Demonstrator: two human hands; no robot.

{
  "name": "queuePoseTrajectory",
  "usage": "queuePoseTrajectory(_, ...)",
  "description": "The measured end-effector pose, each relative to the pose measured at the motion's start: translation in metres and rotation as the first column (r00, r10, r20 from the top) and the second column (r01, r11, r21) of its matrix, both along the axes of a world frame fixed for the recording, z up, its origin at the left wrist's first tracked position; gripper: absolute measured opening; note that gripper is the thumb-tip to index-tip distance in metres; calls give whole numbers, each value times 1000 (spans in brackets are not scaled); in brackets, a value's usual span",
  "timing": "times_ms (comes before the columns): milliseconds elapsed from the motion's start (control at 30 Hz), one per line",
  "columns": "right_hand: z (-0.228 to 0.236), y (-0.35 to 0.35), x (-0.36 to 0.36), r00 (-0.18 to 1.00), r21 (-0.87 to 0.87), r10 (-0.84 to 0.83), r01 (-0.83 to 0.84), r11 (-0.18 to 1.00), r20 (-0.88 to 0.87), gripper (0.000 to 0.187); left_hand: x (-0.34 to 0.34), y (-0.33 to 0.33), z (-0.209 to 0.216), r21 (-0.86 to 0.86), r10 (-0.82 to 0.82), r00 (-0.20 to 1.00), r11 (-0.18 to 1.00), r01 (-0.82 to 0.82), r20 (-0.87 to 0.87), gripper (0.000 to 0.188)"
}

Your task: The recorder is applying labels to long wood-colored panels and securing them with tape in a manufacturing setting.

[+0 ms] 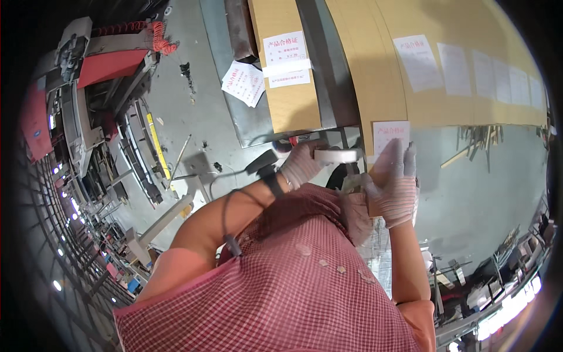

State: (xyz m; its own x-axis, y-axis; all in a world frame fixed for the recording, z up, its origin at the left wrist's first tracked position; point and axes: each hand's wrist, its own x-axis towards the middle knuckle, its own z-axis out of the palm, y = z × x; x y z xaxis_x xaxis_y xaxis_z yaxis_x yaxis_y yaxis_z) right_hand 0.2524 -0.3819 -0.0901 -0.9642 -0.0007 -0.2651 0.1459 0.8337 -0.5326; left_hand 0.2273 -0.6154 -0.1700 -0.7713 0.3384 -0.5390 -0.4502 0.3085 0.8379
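Note:
My left hand (302, 166), in a pale knitted glove, grips what looks like a roll of tape (339, 155), seen edge-on as a whitish band. My right hand (392, 190), gloved the same way, has its fingers stretched out flat over a white paper label (390, 130) with red print. That label lies at the near end of a long brown cardboard carton (375, 70). The palm side of the right hand and the label's lower part are hidden. Around my left wrist is a black strap (272, 182) with a cable.
A narrower carton (293, 111) with a taped label (286, 56) rests on a dark metal table (249, 126), beside a stack of loose labels (243, 83). More labels stick to the large carton. A red-and-grey machine (111, 67) stands at left; wooden strips (484, 144) lie on the floor at right.

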Motion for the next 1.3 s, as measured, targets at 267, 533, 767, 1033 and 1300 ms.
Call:
queuePoseTrajectory(267,75,16,-39,938,-76,291,-310,948,-190,76,-19,64,64,-87,-136,898,990,109,-419,34)
queuePoseTrajectory(533,68,48,-103,884,-59,236,-232,971,404,19,-13,62,56,-215,-230,881,965,151,-413,46)
queuePoseTrajectory(767,-33,86,-40,869,-252,-151,297,921,471,30,-24,54,28,-16,144,970,989,-150,-198,45)
queuePoseTrajectory(1033,54,106,28,604,-275,169,86,958,779,51,40,68,81,147,-50,993,989,34,106,56)
queuePoseTrajectory(1300,98,58,-28,813,-383,446,-303,873,375,34,49,37,82,560,-201,922,828,-21,332,29)
